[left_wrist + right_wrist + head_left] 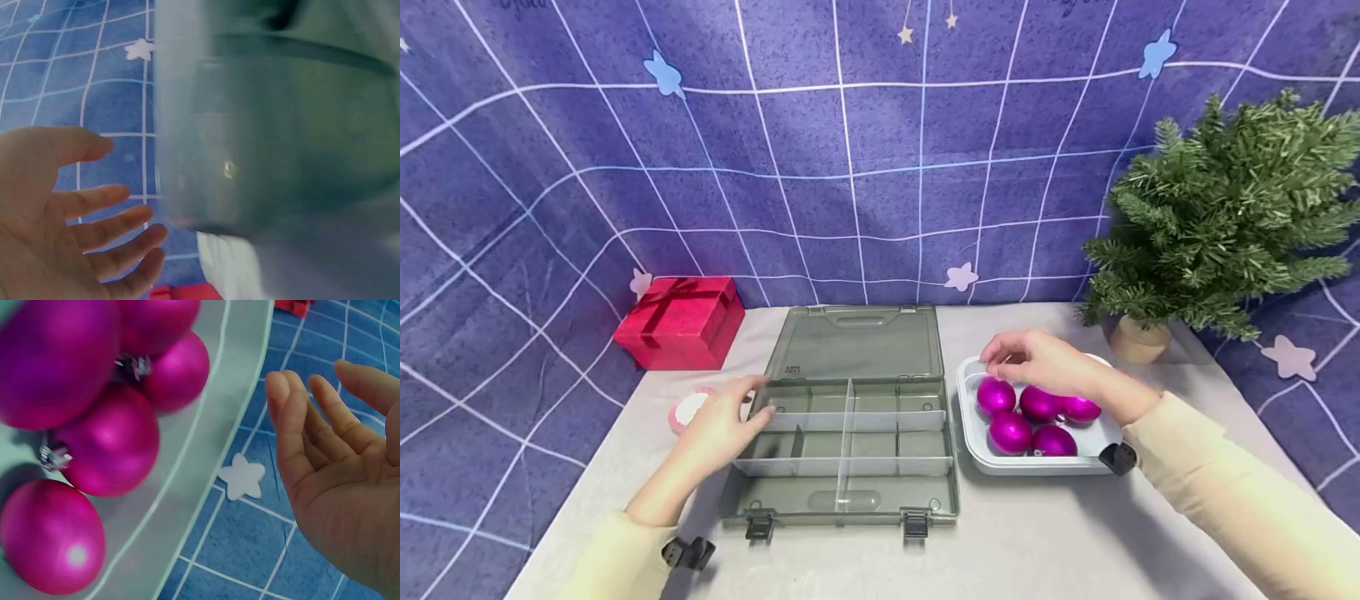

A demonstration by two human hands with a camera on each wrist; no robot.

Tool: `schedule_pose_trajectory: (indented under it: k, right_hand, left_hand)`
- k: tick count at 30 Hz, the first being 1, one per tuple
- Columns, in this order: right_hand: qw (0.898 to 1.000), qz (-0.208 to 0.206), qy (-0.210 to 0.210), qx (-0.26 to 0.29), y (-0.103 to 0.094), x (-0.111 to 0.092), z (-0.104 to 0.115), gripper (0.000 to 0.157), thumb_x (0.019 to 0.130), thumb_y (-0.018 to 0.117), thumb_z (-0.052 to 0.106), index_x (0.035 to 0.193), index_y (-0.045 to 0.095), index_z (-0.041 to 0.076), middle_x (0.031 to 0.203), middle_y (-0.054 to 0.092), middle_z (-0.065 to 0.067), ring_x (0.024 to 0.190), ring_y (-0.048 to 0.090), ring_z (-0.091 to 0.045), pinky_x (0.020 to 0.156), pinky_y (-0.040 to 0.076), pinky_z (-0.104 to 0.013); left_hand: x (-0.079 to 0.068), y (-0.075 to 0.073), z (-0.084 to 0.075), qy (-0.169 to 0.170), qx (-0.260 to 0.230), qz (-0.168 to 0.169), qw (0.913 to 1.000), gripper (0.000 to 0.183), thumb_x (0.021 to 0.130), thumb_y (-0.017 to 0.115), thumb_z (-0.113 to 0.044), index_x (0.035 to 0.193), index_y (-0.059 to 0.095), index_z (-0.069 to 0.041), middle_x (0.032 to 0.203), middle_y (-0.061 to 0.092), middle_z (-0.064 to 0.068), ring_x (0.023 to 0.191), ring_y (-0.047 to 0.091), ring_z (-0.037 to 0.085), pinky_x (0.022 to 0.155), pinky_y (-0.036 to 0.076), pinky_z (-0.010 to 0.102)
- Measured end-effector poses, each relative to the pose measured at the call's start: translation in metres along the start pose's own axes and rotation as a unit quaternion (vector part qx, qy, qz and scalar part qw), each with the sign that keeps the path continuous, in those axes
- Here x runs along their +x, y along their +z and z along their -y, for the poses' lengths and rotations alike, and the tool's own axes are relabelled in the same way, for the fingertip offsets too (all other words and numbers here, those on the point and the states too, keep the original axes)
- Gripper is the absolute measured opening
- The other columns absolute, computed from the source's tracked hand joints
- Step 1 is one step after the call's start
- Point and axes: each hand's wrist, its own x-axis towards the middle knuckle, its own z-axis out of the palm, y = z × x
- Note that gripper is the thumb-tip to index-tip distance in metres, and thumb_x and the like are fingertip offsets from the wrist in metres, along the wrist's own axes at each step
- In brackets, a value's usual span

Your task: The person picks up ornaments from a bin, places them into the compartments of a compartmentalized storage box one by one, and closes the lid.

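Magenta baubles (1010, 433), five visible, sit in one white tray (1037, 468) toward the right edge of the tabletop (1000, 533), right hand (1045, 362) above, thumb and fingers apart; left hand (722, 427), fingers spread, at one tackle box (872, 437).

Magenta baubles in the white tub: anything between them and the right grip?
Nothing visible. The right grip hangs above the far side of the uncovered white tub, with no object showing between it and the magenta baubles.
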Motion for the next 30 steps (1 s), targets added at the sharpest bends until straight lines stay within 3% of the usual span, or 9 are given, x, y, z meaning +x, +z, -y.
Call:
schedule_pose_trajectory:
  k: [3,8,12,14,18,22,30]
  right_hand:
    - [1.0,0.011,0.008,-0.011,0.008,0.0,-0.003,0.019,0.093,0.069,0.011,0.111,0.071,0.004,0.107,0.074,-0.011,0.101,0.069,-0.026,0.093,0.051,-0.05]
    - [0.998,-0.004,0.04,-0.052,0.021,-0.003,-0.009,0.03,0.088,0.074,0.011,0.115,0.072,-0.001,0.111,0.073,-0.017,0.108,0.067,-0.038,0.097,0.047,-0.055]
    - [0.996,0.0,0.063,-0.069,0.031,-0.009,-0.015,0.035,0.087,0.077,0.014,0.119,0.073,0.0,0.119,0.071,-0.019,0.112,0.065,-0.041,0.099,0.046,-0.057]
    - [0.995,0.003,0.065,-0.073,0.035,-0.011,-0.017,0.036,0.086,0.079,0.015,0.118,0.073,0.0,0.121,0.07,-0.02,0.112,0.065,-0.041,0.098,0.046,-0.057]
    - [0.995,0.004,0.066,-0.074,0.041,-0.009,-0.019,0.037,0.083,0.081,0.015,0.115,0.074,-0.001,0.116,0.072,-0.018,0.11,0.066,-0.039,0.097,0.047,-0.055]
    - [0.995,0.014,0.072,-0.063,0.043,-0.003,-0.016,0.041,0.08,0.082,0.013,0.116,0.072,-0.004,0.111,0.073,-0.017,0.108,0.066,-0.037,0.096,0.048,-0.054]
    - [0.994,0.013,0.082,-0.064,0.047,0.004,-0.015,0.041,0.074,0.086,0.01,0.112,0.071,0.001,0.105,0.074,-0.016,0.102,0.067,-0.034,0.092,0.049,-0.052]
  left_hand:
    - [-0.015,0.003,0.007,0.006,0.0,-0.001,1.0,0.047,0.093,0.071,-0.017,0.133,0.06,0.005,0.125,0.065,0.025,0.112,0.063,0.042,0.093,0.048,0.059]
    - [-0.03,0.008,0.019,0.004,-0.017,-0.014,0.9997,0.049,0.089,0.073,-0.012,0.133,0.06,0.007,0.125,0.065,0.026,0.105,0.066,0.042,0.091,0.05,0.058]
    - [-0.036,0.013,0.026,-0.029,-0.098,0.012,0.9947,0.054,0.091,0.07,-0.004,0.139,0.052,0.011,0.127,0.061,0.032,0.102,0.068,0.042,0.087,0.054,0.053]
    - [-0.036,0.015,0.029,-0.054,-0.152,0.033,0.9863,0.056,0.092,0.067,-0.002,0.142,0.047,0.013,0.128,0.059,0.035,0.105,0.067,0.042,0.085,0.056,0.045]
    - [-0.034,0.018,0.033,-0.117,-0.255,0.064,0.9576,0.06,0.094,0.06,0.001,0.149,0.037,0.012,0.137,0.051,0.037,0.106,0.063,0.031,0.07,0.054,0.029]
    - [-0.033,0.019,0.038,-0.159,-0.314,0.075,0.9329,0.063,0.094,0.054,0.006,0.153,0.033,0.008,0.144,0.044,0.036,0.106,0.056,0.026,0.061,0.048,0.025]
    - [-0.037,0.019,0.045,-0.188,-0.343,0.078,0.9171,0.065,0.093,0.052,0.005,0.156,0.034,0.003,0.149,0.04,0.033,0.122,0.051,0.035,0.078,0.049,0.035]
